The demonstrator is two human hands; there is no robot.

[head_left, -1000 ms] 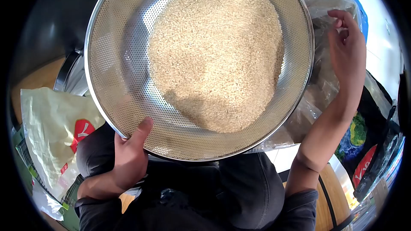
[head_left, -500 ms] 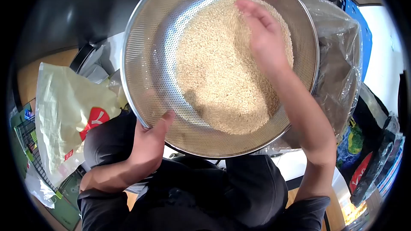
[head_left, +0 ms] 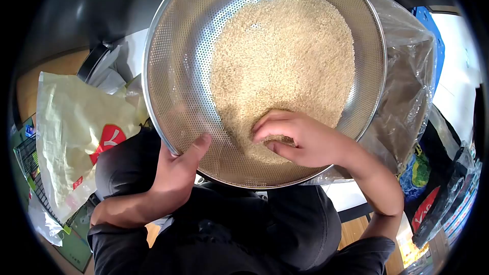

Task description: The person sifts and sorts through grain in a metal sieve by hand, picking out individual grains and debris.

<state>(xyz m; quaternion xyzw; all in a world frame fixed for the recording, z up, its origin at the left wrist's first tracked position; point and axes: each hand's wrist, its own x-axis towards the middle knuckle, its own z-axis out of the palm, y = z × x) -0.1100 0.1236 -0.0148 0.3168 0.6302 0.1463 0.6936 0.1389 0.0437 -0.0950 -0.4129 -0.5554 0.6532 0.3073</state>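
A wide, round metal sieve (head_left: 179, 91) with a perforated wall and bottom fills the upper middle of the view above my lap. Inside lies a broad heap of small, pale tan grain (head_left: 285, 56), mostly right of centre. My left hand (head_left: 175, 175) grips the sieve's lower left rim, with the thumb over the inner wall and the fingers hidden underneath. At the near edge of the heap, my right hand (head_left: 305, 140) is curled into the grain. Its fingers bend round some grain, with the thumb just below them and the fingertips partly hidden.
A pale yellow sack (head_left: 76, 137) with a red mark stands at left, beside a dark wire basket (head_left: 31, 165). Clear plastic sheeting (head_left: 407, 91) lies right of the sieve. Dark printed bags (head_left: 425, 186) stand at lower right. My knees (head_left: 305, 219) are below the sieve.
My right hand has come from the upper right of the heap down to its near edge and curled into the grain. My left hand keeps its hold on the rim.
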